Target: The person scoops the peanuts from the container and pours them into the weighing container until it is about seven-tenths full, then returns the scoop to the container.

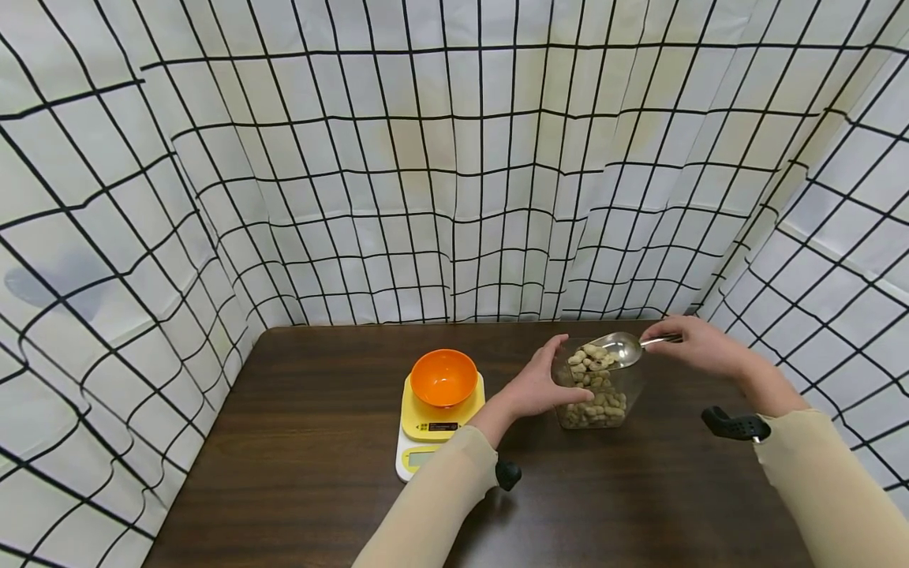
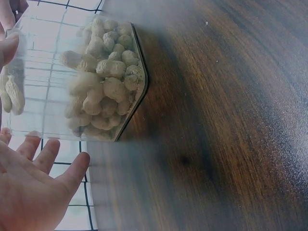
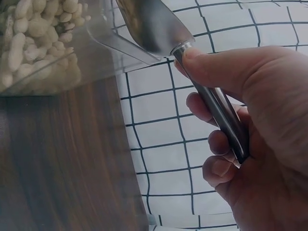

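My left hand [image 1: 536,386] holds a clear plastic container [image 1: 632,394] at its left side, thumb across the front wall and fingers spread at the far edge. In the left wrist view, fingertips of this hand [image 2: 36,183] meet the container wall. Unshelled peanuts [image 2: 108,82] fill its lower part. My right hand [image 1: 699,343] grips the handle of a metal scoop [image 1: 623,349]. The scoop's bowl lies over the container's mouth, with peanuts at its front lip. In the right wrist view, the thumb presses along the top of the handle [image 3: 211,103] and the fingers curl below it.
Left of the container, an orange bowl [image 1: 443,380] sits on a yellow and white kitchen scale [image 1: 415,418]. My left forearm passes close to the scale's right side. The brown table [image 1: 305,442] is bordered by a white grid-patterned curtain [image 1: 426,197] at the back and sides.
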Demonstrator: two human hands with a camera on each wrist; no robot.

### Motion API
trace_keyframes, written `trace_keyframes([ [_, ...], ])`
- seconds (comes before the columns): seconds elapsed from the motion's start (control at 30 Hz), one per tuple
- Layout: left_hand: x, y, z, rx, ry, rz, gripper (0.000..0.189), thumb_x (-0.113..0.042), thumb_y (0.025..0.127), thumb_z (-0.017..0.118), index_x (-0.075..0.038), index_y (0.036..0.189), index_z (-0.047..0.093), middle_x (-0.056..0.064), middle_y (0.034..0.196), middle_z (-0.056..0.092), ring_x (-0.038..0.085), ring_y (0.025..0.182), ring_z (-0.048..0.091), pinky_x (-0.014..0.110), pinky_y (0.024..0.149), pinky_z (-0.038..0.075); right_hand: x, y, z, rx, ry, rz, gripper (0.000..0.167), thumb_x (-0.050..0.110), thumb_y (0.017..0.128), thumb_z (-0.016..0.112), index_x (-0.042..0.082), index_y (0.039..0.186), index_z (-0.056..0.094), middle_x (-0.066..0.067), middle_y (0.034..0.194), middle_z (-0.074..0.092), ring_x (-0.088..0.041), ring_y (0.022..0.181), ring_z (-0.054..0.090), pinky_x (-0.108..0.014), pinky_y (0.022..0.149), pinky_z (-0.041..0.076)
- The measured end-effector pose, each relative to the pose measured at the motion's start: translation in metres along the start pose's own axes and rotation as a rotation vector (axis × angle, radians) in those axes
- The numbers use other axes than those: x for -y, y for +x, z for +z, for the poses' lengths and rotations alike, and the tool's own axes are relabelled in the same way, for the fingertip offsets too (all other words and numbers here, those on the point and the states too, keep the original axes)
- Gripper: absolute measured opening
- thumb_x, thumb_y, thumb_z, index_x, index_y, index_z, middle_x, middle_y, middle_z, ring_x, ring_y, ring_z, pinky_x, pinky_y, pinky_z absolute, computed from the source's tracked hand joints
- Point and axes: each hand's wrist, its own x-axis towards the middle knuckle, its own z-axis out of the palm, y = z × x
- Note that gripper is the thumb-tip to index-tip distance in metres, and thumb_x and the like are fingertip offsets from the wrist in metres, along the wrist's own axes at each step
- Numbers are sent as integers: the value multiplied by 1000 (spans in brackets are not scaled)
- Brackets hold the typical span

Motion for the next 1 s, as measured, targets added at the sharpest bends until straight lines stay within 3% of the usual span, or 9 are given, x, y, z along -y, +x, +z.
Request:
trace_keyframes([
  [0.27,-2,0,0,-5,-9,-3,103,-50,82,84,-36,162,20,4,160,32,23,142,38,46,109,41,0,2,12,12,20,-44,24,28,102,66,11,117,74,-6,117,68,-26,107,61,-45,83,50],
  [0.7,-1,0,-2,-13,-11,-8,104,-51,81,83,-35,162,20,3,161,32,20,140,40,46,109,41,-7,0,13,12,63,14,33,34,103,63,10,125,70,-12,126,66,-31,113,61,-48,86,50],
  [0.87,-1,-2,-2,-3,-26,-3,104,-48,83,83,-34,163,18,1,163,29,25,144,36,48,112,39,-9,-2,12,6,87,40,36,36,103,63,10,127,70,-14,129,64,-33,116,60,-50,87,50],
  [1.0,-3,-2,-1,10,-36,-7,108,-47,84,83,-33,165,13,-2,166,25,22,148,31,47,114,36,-10,-6,11,-5,100,57,38,37,103,62,8,129,68,-17,132,62,-37,118,58,-52,88,49],
])
